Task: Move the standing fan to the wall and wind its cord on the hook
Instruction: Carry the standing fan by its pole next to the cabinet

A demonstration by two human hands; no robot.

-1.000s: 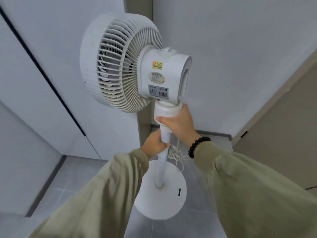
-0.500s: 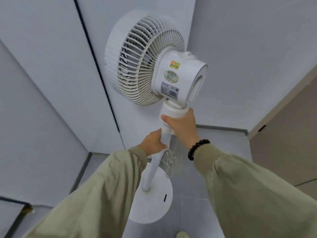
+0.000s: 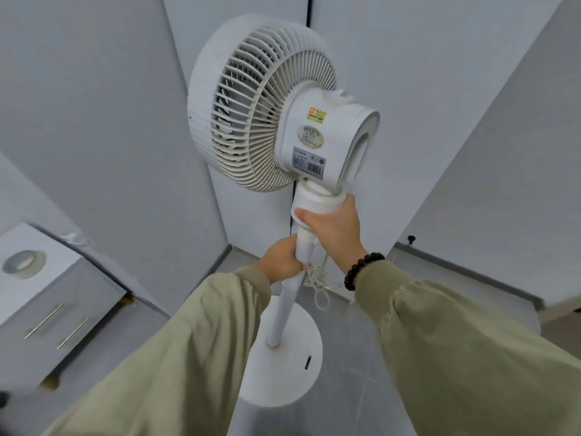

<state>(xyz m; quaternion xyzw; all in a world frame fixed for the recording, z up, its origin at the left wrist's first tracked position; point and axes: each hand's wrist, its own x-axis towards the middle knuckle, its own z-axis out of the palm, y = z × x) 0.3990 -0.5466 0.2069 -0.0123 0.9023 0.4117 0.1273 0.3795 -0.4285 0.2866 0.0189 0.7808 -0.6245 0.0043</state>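
A white standing fan (image 3: pixel 267 105) fills the middle of the view, its grille facing left and away, its pole (image 3: pixel 287 303) slanting down to a round base (image 3: pixel 283 372). My right hand (image 3: pixel 336 231) grips the thick collar just under the fan head. My left hand (image 3: pixel 279 259) grips the pole a little lower. A bundle of white cord (image 3: pixel 317 284) hangs beside the pole below my hands. No hook shows.
Grey walls (image 3: pixel 94 105) meet in a corner right behind the fan. A low grey cabinet (image 3: pixel 63 297) with two bar handles stands at the left. A door stop (image 3: pixel 411 239) sits near the right wall's skirting. The floor (image 3: pixel 352 388) is grey tile.
The view has swung left and the fan has shifted with me: the cabinet has come into sight at the left. Both hands keep their grip on the pole.
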